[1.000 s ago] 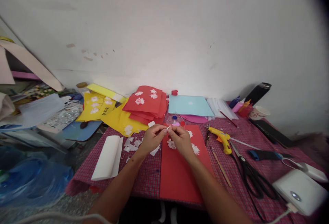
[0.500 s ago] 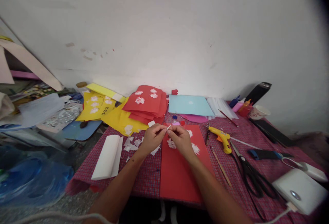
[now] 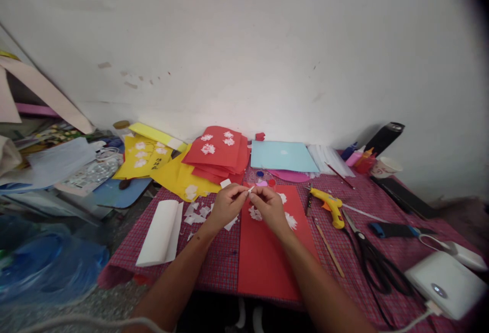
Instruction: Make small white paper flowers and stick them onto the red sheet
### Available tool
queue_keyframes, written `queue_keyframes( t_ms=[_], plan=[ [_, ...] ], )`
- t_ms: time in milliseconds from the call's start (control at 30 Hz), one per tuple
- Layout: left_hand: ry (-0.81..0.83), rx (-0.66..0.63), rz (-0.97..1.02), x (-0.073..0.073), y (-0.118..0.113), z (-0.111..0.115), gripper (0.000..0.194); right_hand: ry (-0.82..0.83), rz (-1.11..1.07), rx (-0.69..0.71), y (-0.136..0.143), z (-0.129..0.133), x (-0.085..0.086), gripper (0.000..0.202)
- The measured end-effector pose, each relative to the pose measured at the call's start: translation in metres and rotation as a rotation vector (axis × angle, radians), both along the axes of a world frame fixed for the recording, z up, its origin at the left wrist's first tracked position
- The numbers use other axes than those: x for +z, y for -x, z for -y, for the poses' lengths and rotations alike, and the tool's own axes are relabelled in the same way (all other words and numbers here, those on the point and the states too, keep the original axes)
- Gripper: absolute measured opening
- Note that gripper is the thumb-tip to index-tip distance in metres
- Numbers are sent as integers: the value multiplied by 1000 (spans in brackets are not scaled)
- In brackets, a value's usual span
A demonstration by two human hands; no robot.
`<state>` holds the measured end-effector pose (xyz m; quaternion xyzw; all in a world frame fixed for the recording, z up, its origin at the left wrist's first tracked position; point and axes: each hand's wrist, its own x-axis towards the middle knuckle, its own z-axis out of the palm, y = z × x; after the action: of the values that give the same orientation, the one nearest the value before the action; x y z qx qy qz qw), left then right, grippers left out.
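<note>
My left hand (image 3: 229, 203) and my right hand (image 3: 268, 205) meet fingertip to fingertip over the top of a red sheet (image 3: 267, 261). Between them they pinch a small white paper piece (image 3: 250, 189), mostly covered by the fingers. White paper flowers (image 3: 291, 220) lie on the red sheet beside and partly behind my right hand. Torn white scraps (image 3: 195, 217) are spread to the left of my left hand. A folded white paper (image 3: 158, 232) rests farther left on the checked cloth.
Red cards (image 3: 217, 152) and yellow sheets (image 3: 179, 175) lie at the back, beside a light blue sheet (image 3: 280, 156). On the right are a yellow glue gun (image 3: 331, 206), black-handled scissors (image 3: 376, 264), a wooden stick (image 3: 330, 251), a white box (image 3: 445, 282) and a paper cup (image 3: 385, 167).
</note>
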<state>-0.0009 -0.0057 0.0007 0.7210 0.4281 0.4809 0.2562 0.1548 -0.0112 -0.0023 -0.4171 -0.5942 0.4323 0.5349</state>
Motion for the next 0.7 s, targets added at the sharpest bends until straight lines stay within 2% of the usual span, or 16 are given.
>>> queue_keyframes(
  t_ms=[267, 700],
  plan=[
    [-2, -2, 12, 0, -1, 0, 18, 17, 16, -18, 0, -1, 2, 25],
    [33, 0, 38, -1, -1, 0, 18, 42, -17, 9, -2, -2, 2, 21]
  ],
)
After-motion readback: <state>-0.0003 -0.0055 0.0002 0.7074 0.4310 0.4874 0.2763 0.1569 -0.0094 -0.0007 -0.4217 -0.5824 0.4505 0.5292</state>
